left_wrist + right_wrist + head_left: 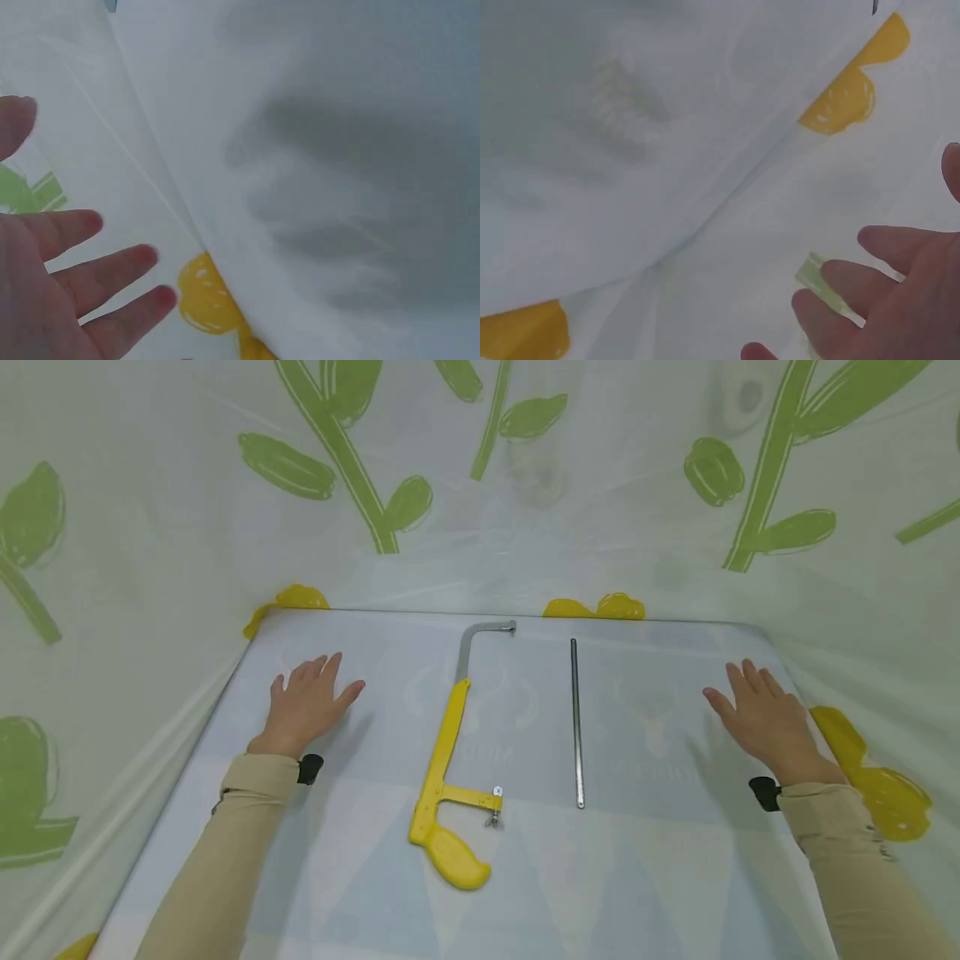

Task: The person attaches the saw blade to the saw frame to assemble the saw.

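Observation:
A yellow hacksaw frame (446, 735) lies on the table between the two hands, its grey curved end away from me and its yellow handle towards me. A wing nut (493, 820) sits on its short lower arm. To the right of the frame, apart from it, lies a thin dark hacksaw blade (577, 723). My left hand (303, 706) is over the table's left side with fingers spread, holding nothing. Over the right side, my right hand (768, 727) has its fingers extended and holds nothing either. Both wrist views show the fingers and no tool.
The white table (660, 877) has a faint pattern of pale blue triangles. Around its back and sides hangs a whitish curtain (630, 527) with green leaves and yellow shapes. Both forearms wear beige sleeves, with a small black device (765, 793) at the right wrist.

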The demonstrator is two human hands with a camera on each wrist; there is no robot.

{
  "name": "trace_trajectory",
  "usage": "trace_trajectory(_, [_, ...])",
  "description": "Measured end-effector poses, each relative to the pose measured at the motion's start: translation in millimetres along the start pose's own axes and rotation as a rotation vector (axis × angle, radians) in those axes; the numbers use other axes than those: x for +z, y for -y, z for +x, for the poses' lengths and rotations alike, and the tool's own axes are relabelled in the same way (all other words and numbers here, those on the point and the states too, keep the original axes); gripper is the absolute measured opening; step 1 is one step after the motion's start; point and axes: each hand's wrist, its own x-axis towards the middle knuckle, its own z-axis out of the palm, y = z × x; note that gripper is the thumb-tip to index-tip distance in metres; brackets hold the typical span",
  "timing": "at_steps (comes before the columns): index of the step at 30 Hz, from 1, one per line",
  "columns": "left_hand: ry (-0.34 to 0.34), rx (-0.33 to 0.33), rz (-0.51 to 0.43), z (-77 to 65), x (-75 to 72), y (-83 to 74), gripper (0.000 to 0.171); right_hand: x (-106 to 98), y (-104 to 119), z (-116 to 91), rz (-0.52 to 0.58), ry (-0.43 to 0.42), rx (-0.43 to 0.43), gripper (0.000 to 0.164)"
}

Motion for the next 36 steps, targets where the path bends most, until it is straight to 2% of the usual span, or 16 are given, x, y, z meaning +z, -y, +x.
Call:
trace_trajectory(3, [-0.007,0.014,-0.019,-1.6,-3.8,-4.8,0.069,1.5,3.4,0.6,0.055,-0.011,0.004,0.076])
trace_trajectory(5, [0.012,-0.004,-0.05,-6.2,-8.1,-6.3,0.062,5.1,5.7,1.9,0.124,-0.018,0.009,0.073])
trace_trajectory(11, [0.023,-0.072,-0.215,-19.6,-21.2,-6.7,0.056,25.2,7.6,4.3,0.494,-0.034,0.056,0.063])
trace_trajectory(14, [0.016,-0.086,-0.327,-20.7,-20.1,-9.8,0.058,34.8,2.7,-0.5,0.647,-0.055,0.094,0.059])
trace_trajectory(18, [0.034,-0.126,-0.465,-21.8,-10.2,-18.9,0.06,44.6,0.2,-5.6,0.77,-0.083,0.118,0.056])
trace_trajectory(22, [0.057,-0.152,-0.562,-22.0,5.1,-39.3,0.064,52.1,5.9,-7.8,0.83,-0.096,0.128,0.054])
trace_trajectory(27, [0.086,-0.141,-0.646,-21.6,21.0,-65.9,0.067,62.8,23.1,-7.0,0.867,-0.111,0.089,0.051])
trace_trajectory(32, [0.122,-0.143,-0.709,-22.3,30.6,-76.4,0.079,86.0,46.3,4.0,0.916,-0.079,0.023,0.051])
trace_trajectory(36, [0.137,-0.148,-0.726,-21.1,38.4,-82.1,0.082,104.8,58.7,14.0,0.973,-0.055,0.017,0.055])
